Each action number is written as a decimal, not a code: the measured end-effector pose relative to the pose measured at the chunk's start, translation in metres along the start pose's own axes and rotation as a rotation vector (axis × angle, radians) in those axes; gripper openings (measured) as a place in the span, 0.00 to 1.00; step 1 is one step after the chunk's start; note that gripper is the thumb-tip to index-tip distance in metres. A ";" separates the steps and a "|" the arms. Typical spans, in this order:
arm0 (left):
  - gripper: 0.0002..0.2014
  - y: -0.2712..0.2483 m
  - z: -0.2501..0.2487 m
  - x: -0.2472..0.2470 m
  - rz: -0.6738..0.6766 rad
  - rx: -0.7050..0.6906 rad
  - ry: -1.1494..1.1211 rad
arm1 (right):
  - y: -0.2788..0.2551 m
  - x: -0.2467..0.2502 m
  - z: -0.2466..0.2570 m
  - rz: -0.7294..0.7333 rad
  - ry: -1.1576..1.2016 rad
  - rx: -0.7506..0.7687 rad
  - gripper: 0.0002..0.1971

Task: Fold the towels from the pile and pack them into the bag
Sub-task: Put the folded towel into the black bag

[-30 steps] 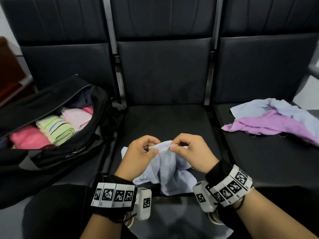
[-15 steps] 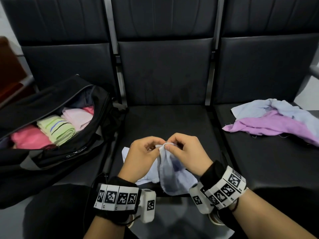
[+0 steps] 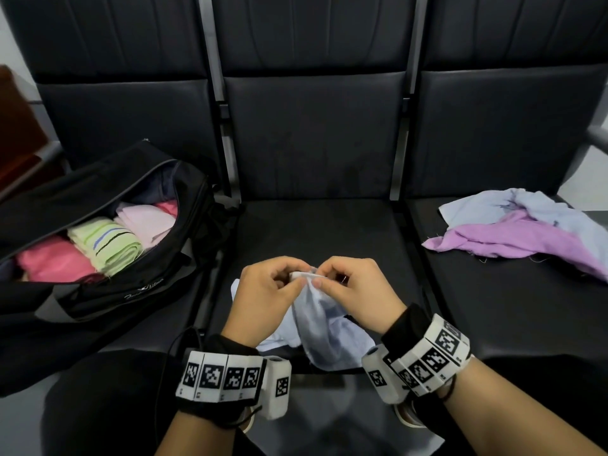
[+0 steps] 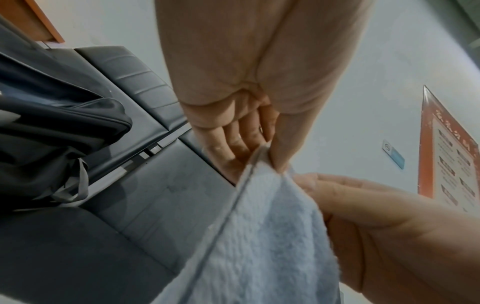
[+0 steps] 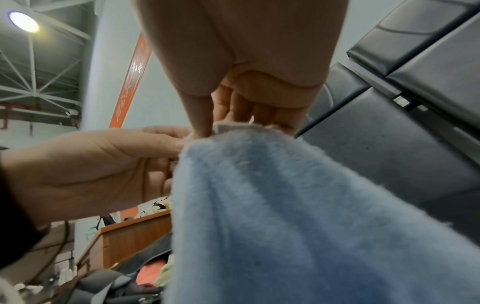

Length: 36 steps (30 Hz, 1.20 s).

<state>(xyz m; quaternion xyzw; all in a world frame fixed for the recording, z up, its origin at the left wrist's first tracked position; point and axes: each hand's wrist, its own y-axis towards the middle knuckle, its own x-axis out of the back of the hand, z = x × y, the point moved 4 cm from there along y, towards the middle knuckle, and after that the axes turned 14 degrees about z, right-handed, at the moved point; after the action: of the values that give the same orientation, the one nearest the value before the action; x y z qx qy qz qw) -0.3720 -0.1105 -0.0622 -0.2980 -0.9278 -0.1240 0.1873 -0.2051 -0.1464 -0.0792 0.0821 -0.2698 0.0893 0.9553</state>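
Observation:
A light blue towel (image 3: 324, 327) hangs bunched over the front of the middle seat. My left hand (image 3: 268, 291) and right hand (image 3: 353, 289) sit close together, each pinching the towel's top hem (image 3: 304, 275) between thumb and fingers. In the left wrist view the towel (image 4: 259, 246) drops from my left hand (image 4: 265, 152), its hemmed edge running down. The right wrist view shows my right hand (image 5: 233, 125) pinching the towel (image 5: 298, 205) at its corner. An open black bag (image 3: 108, 281) lies on the left seat. The pile (image 3: 533, 228) lies on the right seat.
Inside the bag lie a pink towel (image 3: 56, 261), a green striped towel (image 3: 105, 245) and a pale pink towel (image 3: 148, 222), all folded. The pile holds a purple towel (image 3: 513, 238) under a pale blue one (image 3: 543, 205). Black seat backs (image 3: 312, 133) stand behind; metal bars separate the seats.
My hands have drawn closer together along the towel's hem and lifted slightly. The towel now hangs in a narrower bunch between them.

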 end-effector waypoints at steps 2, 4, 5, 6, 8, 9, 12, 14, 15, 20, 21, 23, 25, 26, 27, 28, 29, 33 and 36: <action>0.16 -0.001 0.000 0.006 -0.063 -0.044 0.037 | -0.002 0.002 -0.010 0.070 -0.039 -0.001 0.08; 0.17 -0.002 0.000 0.015 -0.143 -0.083 0.068 | -0.004 0.003 -0.029 0.171 -0.176 -0.059 0.13; 0.17 -0.002 -0.001 0.020 -0.180 -0.100 0.083 | -0.005 0.004 -0.041 0.221 -0.275 -0.113 0.15; 0.17 -0.002 -0.002 0.026 -0.216 -0.120 0.099 | -0.007 0.004 -0.052 0.267 -0.366 -0.166 0.16; 0.17 -0.004 -0.005 0.037 -0.284 -0.155 0.119 | -0.012 0.005 -0.073 0.346 -0.498 -0.234 0.19; 0.17 -0.005 -0.007 0.042 -0.322 -0.166 0.120 | -0.015 0.005 -0.082 0.378 -0.563 -0.254 0.20; 0.12 -0.010 -0.012 0.062 -0.458 -0.181 0.115 | -0.024 0.007 -0.097 0.422 -0.712 -0.276 0.19; 0.11 -0.013 -0.014 0.076 -0.546 -0.177 0.113 | -0.026 0.013 -0.100 0.396 -0.755 -0.266 0.16; 0.11 -0.014 -0.014 0.082 -0.575 -0.173 0.112 | -0.026 0.016 -0.100 0.383 -0.776 -0.261 0.16; 0.11 -0.018 -0.018 0.103 -0.657 -0.156 0.160 | -0.024 0.036 -0.080 0.233 -0.814 -0.147 0.08; 0.12 -0.018 -0.017 0.108 -0.670 -0.149 0.170 | -0.023 0.041 -0.074 0.175 -0.811 -0.118 0.06; 0.13 -0.018 -0.014 0.116 -0.689 -0.119 0.183 | -0.021 0.054 -0.062 0.072 -0.801 -0.062 0.04; 0.12 -0.017 -0.012 0.124 -0.697 -0.085 0.196 | -0.015 0.064 -0.053 0.062 -0.793 -0.050 0.03; 0.12 -0.015 -0.012 0.128 -0.697 -0.074 0.210 | -0.012 0.068 -0.049 0.071 -0.794 -0.056 0.04; 0.12 -0.014 -0.013 0.132 -0.696 -0.066 0.226 | -0.010 0.073 -0.045 0.062 -0.806 -0.056 0.04; 0.12 -0.012 -0.015 0.135 -0.696 -0.060 0.244 | -0.007 0.079 -0.040 0.029 -0.817 -0.044 0.03; 0.13 -0.011 -0.016 0.139 -0.703 -0.056 0.266 | -0.006 0.085 -0.034 -0.021 -0.806 -0.029 0.03; 0.13 -0.007 -0.026 0.155 -0.752 -0.058 0.315 | 0.000 0.114 -0.016 -0.262 -0.516 -0.003 0.02; 0.12 -0.003 -0.033 0.165 -0.800 -0.065 0.307 | 0.006 0.136 -0.004 -0.442 -0.281 0.016 0.06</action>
<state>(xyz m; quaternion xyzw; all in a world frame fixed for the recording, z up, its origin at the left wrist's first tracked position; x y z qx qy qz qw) -0.4889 -0.0408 0.0360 0.1013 -0.9272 -0.2590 0.2509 -0.0905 -0.1228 -0.0096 0.1579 -0.3745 -0.1316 0.9042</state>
